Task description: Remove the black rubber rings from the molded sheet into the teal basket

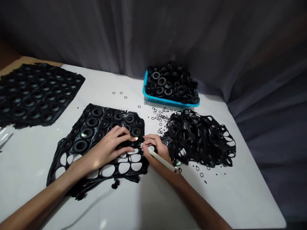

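A black moulded rubber sheet (100, 119) lies in front of me, with ring-shaped parts in its far rows and open holes in its near rows. My left hand (112, 143) rests on the sheet, fingers stretched out and pressing near its right side. My right hand (155, 150) is closed around a slim white pen-shaped tool (164, 162). The tool's tip points at the sheet beside my left fingertips; its exact shape is too small to tell. Both hands nearly meet at the sheet's right edge.
A blue basket (171, 103) heaped with black rubber rings stands at the back. To the right lies a pile of holed rubber scrap (200, 139). Thin small rings (160, 116) are scattered nearby. Another moulded sheet (40, 92) lies far left. A grey curtain (148, 35) hangs behind the white table (249, 191).
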`<state>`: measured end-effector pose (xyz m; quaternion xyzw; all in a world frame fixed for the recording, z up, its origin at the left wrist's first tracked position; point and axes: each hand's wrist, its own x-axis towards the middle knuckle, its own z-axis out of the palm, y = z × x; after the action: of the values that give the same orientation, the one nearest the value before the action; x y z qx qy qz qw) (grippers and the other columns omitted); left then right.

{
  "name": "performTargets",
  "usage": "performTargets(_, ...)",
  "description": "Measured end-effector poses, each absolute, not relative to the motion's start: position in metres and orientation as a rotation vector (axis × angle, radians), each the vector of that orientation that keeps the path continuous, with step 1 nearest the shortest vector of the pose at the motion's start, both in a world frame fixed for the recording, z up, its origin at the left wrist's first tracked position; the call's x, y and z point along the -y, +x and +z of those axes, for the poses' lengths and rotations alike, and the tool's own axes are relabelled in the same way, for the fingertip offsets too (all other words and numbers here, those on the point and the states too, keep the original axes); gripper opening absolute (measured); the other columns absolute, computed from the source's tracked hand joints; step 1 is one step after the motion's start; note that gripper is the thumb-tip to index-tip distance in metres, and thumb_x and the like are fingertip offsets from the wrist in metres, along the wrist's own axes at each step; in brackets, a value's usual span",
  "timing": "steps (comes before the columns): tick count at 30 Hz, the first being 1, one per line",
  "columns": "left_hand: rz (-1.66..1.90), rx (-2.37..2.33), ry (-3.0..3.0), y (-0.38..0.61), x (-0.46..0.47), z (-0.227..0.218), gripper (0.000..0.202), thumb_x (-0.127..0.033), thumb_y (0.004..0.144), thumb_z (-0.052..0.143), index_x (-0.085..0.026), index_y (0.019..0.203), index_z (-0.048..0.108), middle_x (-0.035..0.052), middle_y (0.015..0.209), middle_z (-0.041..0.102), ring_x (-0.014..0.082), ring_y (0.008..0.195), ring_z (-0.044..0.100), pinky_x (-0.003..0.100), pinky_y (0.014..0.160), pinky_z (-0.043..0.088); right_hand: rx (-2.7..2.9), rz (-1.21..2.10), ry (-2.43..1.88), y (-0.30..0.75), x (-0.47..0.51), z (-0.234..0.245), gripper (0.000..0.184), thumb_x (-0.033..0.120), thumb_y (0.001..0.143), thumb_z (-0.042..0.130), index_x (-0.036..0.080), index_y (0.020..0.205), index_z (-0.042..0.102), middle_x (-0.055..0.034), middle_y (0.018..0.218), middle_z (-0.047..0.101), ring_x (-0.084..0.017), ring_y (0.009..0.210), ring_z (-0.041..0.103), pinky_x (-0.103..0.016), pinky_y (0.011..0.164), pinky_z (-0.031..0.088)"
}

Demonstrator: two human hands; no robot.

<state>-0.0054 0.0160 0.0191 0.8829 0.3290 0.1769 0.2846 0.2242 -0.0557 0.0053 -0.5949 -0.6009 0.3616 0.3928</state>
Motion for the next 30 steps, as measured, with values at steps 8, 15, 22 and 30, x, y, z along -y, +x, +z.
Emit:
performTargets(8,0.651,-0.875,2.263,-0.005,-0.016,0.019,0.028,-0.039,0.11,0.054,-0.024,0.122,0.075,0.0058,0.111,0.073,0.0224,0.104,0.064,0.037,0.095,0.053,1.53,0.95,-1.49,0.221,0.052,0.005,0.018,0.025,0.095,0.061,0.025,0.113,0.065,-0.0014,0.104,0.075,-0.015,0.092,0.073,-0.027,0.089,0.057)
performTargets(15,0.618,-0.854,2.229,-0.007,-0.018,0.022,0.026,-0.039,0.108,0.058,-0.023,0.12,0.075,0.005,0.113,0.075,0.022,0.108,0.067,0.035,0.098,0.054,1.72,0.69,-1.448,0.207,0.049,-0.004,0.018,0.021,0.103,0.053,0.023,0.118,0.063,-0.0046,0.099,0.071,-0.018,0.095,0.068,-0.03,0.09,0.056)
performTargets(22,0.545,-0.937,2.363,0.0,-0.012,0.021,0.027,-0.033,0.108,0.053,-0.026,0.127,0.071,0.0058,0.105,0.063,0.0235,0.097,0.055,0.039,0.092,0.05,1.945,0.229,-1.549,0.201,0.048,-0.013,0.024,0.015,0.107,0.041,0.017,0.118,0.062,-0.0113,0.097,0.07,-0.024,0.091,0.066,-0.037,0.084,0.055)
performTargets(30,0.511,-0.958,2.494,0.006,-0.009,0.016,0.031,-0.026,0.106,0.051,-0.025,0.133,0.066,0.0081,0.109,0.056,0.0263,0.099,0.05,0.044,0.093,0.052,1.882,0.218,-1.574,0.206,0.039,-0.015,0.022,0.017,0.108,0.038,0.019,0.113,0.059,-0.0111,0.098,0.069,-0.024,0.092,0.065,-0.037,0.084,0.055)
